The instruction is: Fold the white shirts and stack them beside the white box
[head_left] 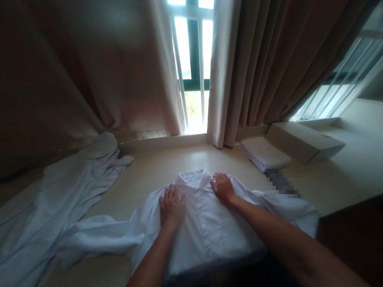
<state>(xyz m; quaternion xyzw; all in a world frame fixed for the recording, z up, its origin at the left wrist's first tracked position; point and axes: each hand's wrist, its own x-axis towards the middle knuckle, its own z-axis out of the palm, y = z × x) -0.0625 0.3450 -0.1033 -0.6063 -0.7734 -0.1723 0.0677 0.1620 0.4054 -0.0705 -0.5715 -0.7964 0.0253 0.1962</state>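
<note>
A white collared shirt (191,223) lies front side up on the pale table (149,169), its collar toward the window and its sleeves spread to both sides. My left hand (172,205) rests flat on the shirt's left shoulder area, fingers stretched out. On the other side of the collar, my right hand (223,187) lies on the shirt near the shoulder, its fingers extended over the cloth. The shirt's lower part drops out of view at the near edge.
Another white garment (74,191) lies rumpled at the left, touching the shirt's sleeve. At the right are a folded white cloth (265,152), a pale box (305,139) and a blurred-out dark item (283,183). Brown curtains (254,59) hang behind, beside a bright window (193,52).
</note>
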